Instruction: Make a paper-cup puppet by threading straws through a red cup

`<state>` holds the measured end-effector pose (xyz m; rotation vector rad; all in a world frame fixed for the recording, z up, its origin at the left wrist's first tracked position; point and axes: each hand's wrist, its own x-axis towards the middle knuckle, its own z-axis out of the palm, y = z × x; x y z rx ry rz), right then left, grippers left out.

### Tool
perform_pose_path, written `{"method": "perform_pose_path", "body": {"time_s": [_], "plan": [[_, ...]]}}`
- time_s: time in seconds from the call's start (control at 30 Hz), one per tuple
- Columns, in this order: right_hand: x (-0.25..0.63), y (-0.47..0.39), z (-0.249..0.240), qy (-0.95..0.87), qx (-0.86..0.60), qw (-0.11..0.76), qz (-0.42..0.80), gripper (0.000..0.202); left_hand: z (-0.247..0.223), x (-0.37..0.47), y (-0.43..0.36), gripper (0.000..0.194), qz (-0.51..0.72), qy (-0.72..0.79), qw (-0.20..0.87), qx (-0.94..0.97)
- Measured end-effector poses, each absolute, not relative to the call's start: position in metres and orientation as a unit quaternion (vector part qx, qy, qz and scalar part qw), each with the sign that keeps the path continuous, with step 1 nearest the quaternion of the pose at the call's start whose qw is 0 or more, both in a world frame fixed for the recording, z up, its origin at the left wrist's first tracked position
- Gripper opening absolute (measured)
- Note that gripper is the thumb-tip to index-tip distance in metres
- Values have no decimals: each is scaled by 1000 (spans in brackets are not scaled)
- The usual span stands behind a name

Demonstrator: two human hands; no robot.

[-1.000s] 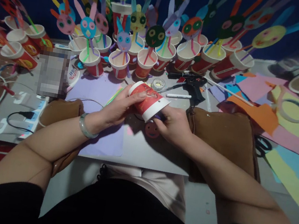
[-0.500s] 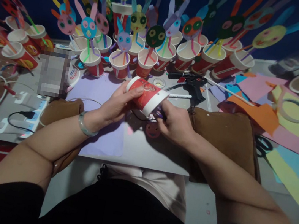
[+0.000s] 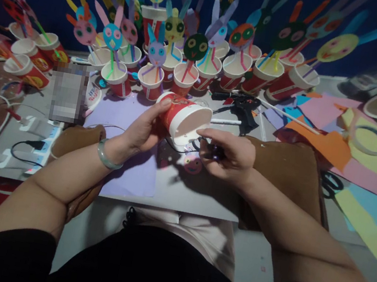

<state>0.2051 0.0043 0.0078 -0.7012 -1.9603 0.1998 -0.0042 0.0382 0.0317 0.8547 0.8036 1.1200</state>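
1. Toward the left edge of the tabletop (image 3: 196, 196), a white power strip (image 3: 44, 147) carries plugs and cables. A purple sheet (image 3: 131, 177) lies to its right, reaching the front edge.
2. The left hand (image 3: 143, 128) is closed around the base end of the red paper cup (image 3: 182, 119), its thumb along the upper side.
3. The cup is held above the middle of the tabletop, between the two hands. It lies on its side, its long axis running mostly left to right; the base is at the left, and the open mouth faces right and somewhat toward the person.
4. Just below the mouth, a small pink paper face (image 3: 192, 164) lies near the right hand.
5. The right hand (image 3: 227, 157) is curled around a small dark purple object (image 3: 217, 153), too hidden to identify. Its index finger points left, at the cup's rim; whether it touches cannot be told.
6. A brown cushion (image 3: 281, 181) sits right of that hand, at the front edge. Black handles (image 3: 331, 184) and coloured paper sheets (image 3: 367, 231) lie toward the right edge.
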Motion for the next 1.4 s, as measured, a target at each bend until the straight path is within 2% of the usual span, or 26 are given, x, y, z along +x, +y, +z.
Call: {"method": "perform_pose_path", "body": {"time_s": [0.07,0.17,0.3,0.4,0.6,0.77,1.03,1.23,1.4], "plan": [[207,8,5,-820,-293,487,62,51,32,-4,38,42,494,354,695,384],[209,10,5,-833,-305,457,63,42,29,-4,40,43,484,352,704,383],[207,10,12,-819,-330,450,132,23,19,-5,45,48,446,365,719,388],[204,11,22,-769,-398,455,211,7,12,-7,49,44,432,396,705,398],[203,19,37,-679,-445,403,423,31,20,-15,46,45,440,360,655,497],[203,19,38,-640,-431,404,491,41,27,-19,42,40,390,294,689,536],[202,19,33,-624,-424,427,498,50,25,-23,39,36,335,307,697,554],[200,18,31,-668,-431,417,441,51,24,-22,36,33,343,338,693,536],[201,17,24,-675,-459,460,349,49,25,-19,39,34,366,350,689,518]]}}
